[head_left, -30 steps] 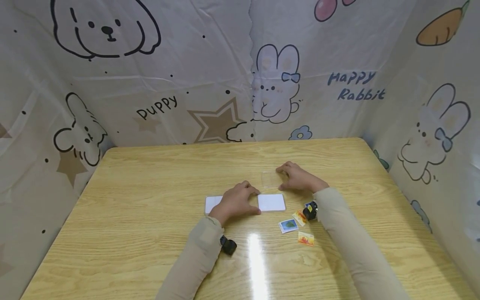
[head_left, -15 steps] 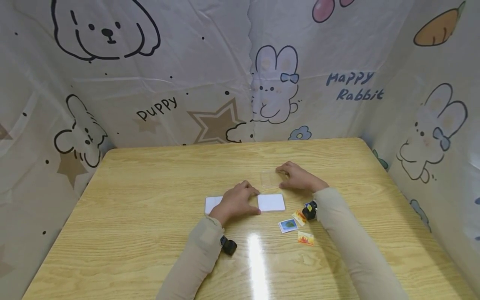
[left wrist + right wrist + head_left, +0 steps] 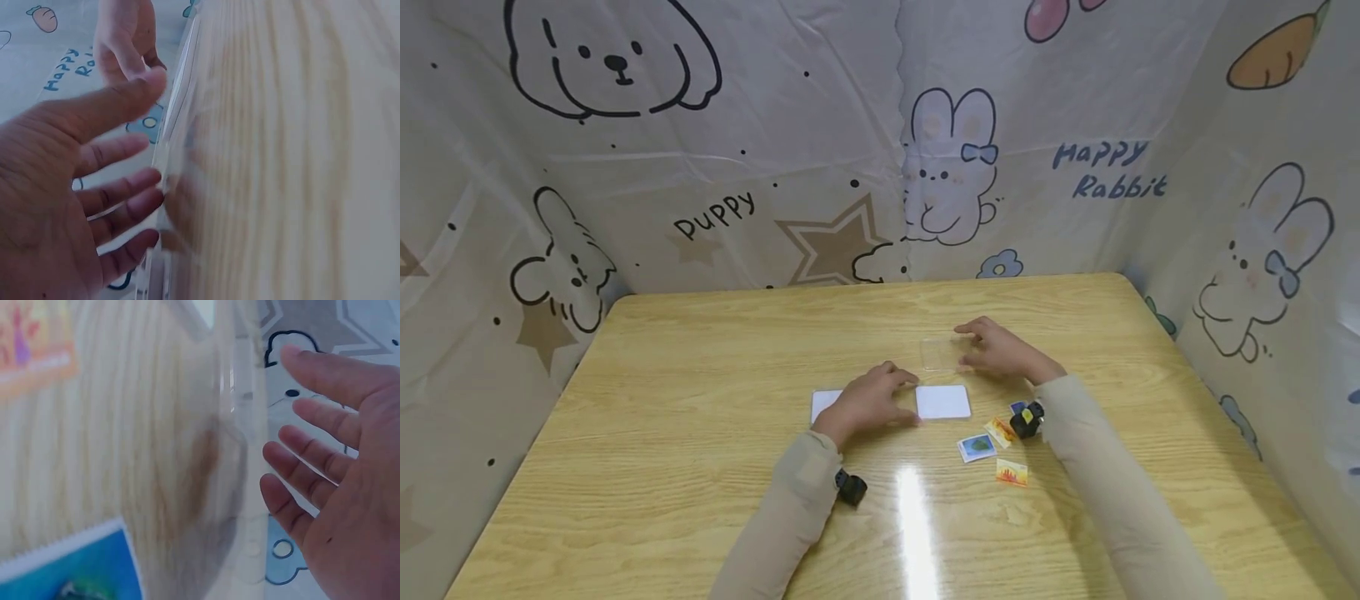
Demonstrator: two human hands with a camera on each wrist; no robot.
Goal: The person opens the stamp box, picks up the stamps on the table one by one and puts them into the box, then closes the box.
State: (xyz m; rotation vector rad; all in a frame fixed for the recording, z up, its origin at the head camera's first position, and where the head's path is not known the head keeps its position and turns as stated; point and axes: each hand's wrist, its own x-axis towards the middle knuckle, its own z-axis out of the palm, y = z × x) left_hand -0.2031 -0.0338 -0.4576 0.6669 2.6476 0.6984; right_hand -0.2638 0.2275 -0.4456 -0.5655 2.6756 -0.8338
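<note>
In the head view, a white rectangular card-like piece lies near the middle of the wooden table. My left hand is at its left edge, thumb and fingers spread; in the left wrist view the left hand grips nothing. Behind the white piece lies a clear, see-through rectangular piece. Just right of that is my right hand; up close, the right hand has its fingers loosely extended around nothing. A second white piece is partly hidden behind the left hand.
Small stamp-like pictures lie in front of the right hand: a blue one, an orange one and others partly under the right wrist camera. A printed cloth hangs around the table behind and at both sides.
My right hand has opened a little and drawn slightly right, away from the clear piece. The left hand has barely shifted, and the white pieces stay where they were.
</note>
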